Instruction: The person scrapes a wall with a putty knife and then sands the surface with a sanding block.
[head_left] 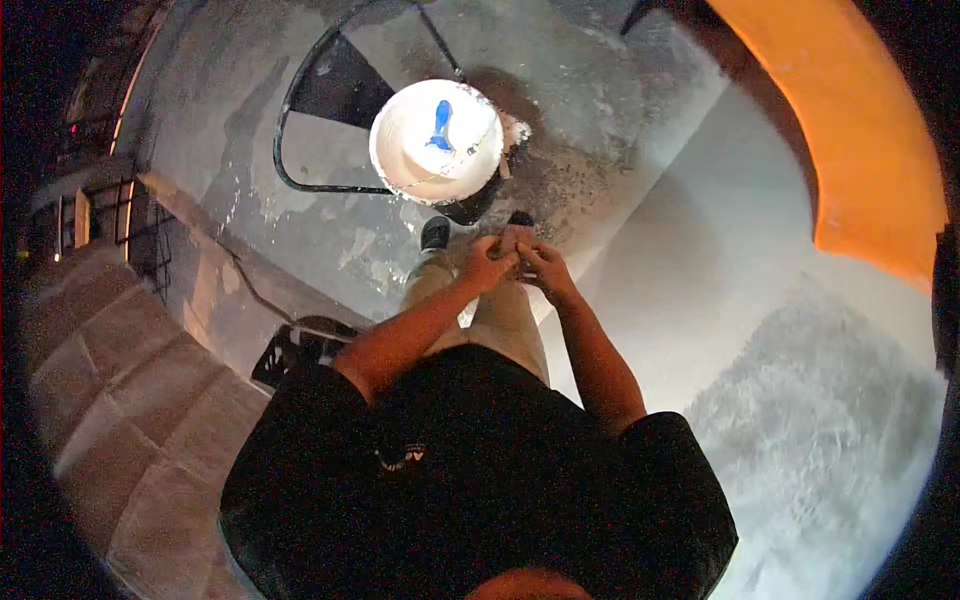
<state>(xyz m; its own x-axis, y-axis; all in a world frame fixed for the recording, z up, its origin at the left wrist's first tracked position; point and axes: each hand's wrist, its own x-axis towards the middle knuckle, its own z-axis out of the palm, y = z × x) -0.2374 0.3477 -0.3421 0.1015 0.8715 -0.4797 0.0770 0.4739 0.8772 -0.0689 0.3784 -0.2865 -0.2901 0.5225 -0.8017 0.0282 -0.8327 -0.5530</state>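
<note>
My left hand (488,264) and my right hand (543,268) meet in front of my legs. Between their fingers is a small reddish-brown flat piece (516,238), its exact kind too small to make out. Both hands are closed on it. Just beyond them stands a white bucket (386,172) with a smeared rim and pale material inside. A blue-handled tool (442,120) lies in the bucket.
A black bent metal frame (284,130) lies on the stained grey floor (330,235) behind the bucket. A black crate-like object (290,352) is at my left. An orange curved surface (870,130) rises at the right beside a pale smooth wall (670,290).
</note>
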